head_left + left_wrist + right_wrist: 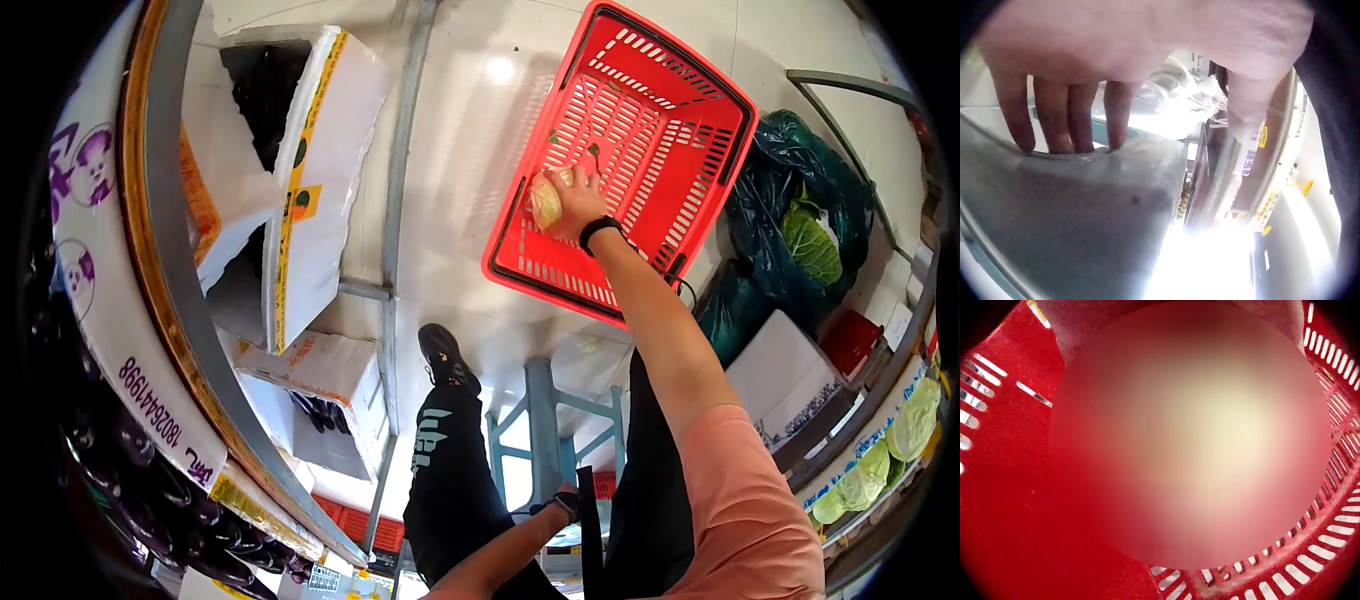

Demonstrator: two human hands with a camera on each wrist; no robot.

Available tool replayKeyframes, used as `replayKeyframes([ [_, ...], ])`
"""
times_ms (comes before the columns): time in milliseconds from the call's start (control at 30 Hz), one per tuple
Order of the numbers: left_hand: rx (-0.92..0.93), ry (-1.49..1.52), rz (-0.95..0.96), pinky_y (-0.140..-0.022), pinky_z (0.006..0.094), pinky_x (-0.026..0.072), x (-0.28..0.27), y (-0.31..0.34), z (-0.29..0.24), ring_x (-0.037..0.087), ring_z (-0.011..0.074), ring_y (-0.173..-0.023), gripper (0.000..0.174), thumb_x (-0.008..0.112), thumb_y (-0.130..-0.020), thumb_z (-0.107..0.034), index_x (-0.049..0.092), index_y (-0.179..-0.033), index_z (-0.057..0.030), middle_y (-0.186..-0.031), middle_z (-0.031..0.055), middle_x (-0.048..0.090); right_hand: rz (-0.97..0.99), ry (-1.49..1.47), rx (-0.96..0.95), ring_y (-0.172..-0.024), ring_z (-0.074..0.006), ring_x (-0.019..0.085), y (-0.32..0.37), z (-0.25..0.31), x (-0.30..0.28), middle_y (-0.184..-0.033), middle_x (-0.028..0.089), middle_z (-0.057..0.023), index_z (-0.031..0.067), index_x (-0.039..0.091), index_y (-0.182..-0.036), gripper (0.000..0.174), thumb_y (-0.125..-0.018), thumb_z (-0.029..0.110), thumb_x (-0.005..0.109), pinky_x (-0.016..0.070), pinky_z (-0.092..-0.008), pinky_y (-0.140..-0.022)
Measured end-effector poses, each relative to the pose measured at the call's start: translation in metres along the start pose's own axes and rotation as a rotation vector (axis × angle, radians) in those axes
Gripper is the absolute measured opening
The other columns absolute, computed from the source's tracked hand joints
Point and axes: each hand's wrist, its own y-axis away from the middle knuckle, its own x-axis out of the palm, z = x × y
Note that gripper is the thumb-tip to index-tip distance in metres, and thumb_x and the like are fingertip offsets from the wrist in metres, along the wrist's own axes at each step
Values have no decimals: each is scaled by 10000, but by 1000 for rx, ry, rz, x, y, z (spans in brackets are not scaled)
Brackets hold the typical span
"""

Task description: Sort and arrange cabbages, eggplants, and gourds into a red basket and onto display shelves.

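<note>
In the head view my right hand holds a pale yellow-green cabbage inside the red shopping basket, near its left wall. The right wrist view has a large blurred disc covering the held thing; the basket wall shows around it. My left hand is at a grey-blue plastic stool, its fingers hooked over the seat's edge and its thumb apart. From above, the stool stands between my legs, and the left hand is mostly hidden beyond its wristwatch.
Right of the basket, a dark green plastic bag holds a leafy cabbage. A white foam box stands below it. White boxes and a metal rack bar line the left. Eggplants fill the shelf at lower left.
</note>
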Motion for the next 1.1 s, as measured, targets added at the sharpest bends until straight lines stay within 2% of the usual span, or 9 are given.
replayKeyframes([
  [300,21,-34,-252,-744,410,499,-82,12,15,683,278,-873,404,556,-907,-499,743,-946,-143,-918,115,710,41,-8,63,-1385,-470,374,-5,-13,-1,-1649,137,-194,303,242,-1575,1167,-605,576,832,285,-623,-1143],
  [467,25,-397,170,-936,488,412,-118,-6,22,634,247,-1131,468,455,-981,-476,599,-1329,-197,-1216,68,679,-1,-43,-158,-1222,-443,554,26,-92,-67,-1435,469,-247,162,425,-1468,887,-764,624,704,479,-524,-999],
  [600,-13,-600,617,-968,406,444,-232,29,-24,620,221,-1176,495,664,-880,-481,631,-1327,-270,-1238,-24,688,-206,-47,-344,-1084,-387,641,88,-162,-138,-1136,668,-227,40,581,-1286,637,-893,540,628,517,-478,-922],
  [667,74,-679,288,-661,386,543,-205,22,-5,691,179,-801,360,792,-693,-534,782,-984,-323,-964,9,752,-305,-58,-327,-1066,-367,645,134,-192,-161,-1143,666,-207,31,592,-1269,572,-916,481,625,519,-466,-918],
  [700,110,-619,393,-708,392,546,-227,34,-9,681,225,-868,403,735,-791,-538,778,-898,-152,-894,27,722,-329,-86,-297,-1049,-356,646,156,-200,-169,-1159,663,-193,24,601,-1262,552,-908,445,640,521,-448,-913],
  [767,-127,-822,492,-723,450,559,-136,-60,102,695,243,-916,575,665,-794,-629,779,-944,-85,-997,75,743,-440,-271,-219,-1064,-329,649,227,-195,-190,-1186,657,-178,28,602,-1271,510,-893,365,667,521,-426,-930],
  [800,-28,-979,382,-739,463,552,-214,8,-13,701,259,-941,560,680,-779,-618,776,-967,-99,-1048,85,744,-515,-319,-118,-1076,-302,657,294,-197,-211,-1239,642,-173,23,607,-1272,430,-886,194,691,532,-402,-930],
  [833,54,-963,122,-753,462,550,-189,-19,66,704,262,-934,481,683,-801,-550,766,-970,-107,-1032,94,742,-580,-409,-108,-1094,-316,644,332,-181,-206,-1253,635,-175,25,598,-1285,439,-892,203,682,519,-396,-948],
  [1100,-75,-567,-726,-782,476,530,-288,139,-29,691,356,-864,334,628,-898,-323,666,-1134,-90,-855,150,722,-1003,-546,144,-1076,-317,626,653,-143,-215,-1205,633,-159,38,577,-1305,531,-853,258,751,504,-391,-937],
])
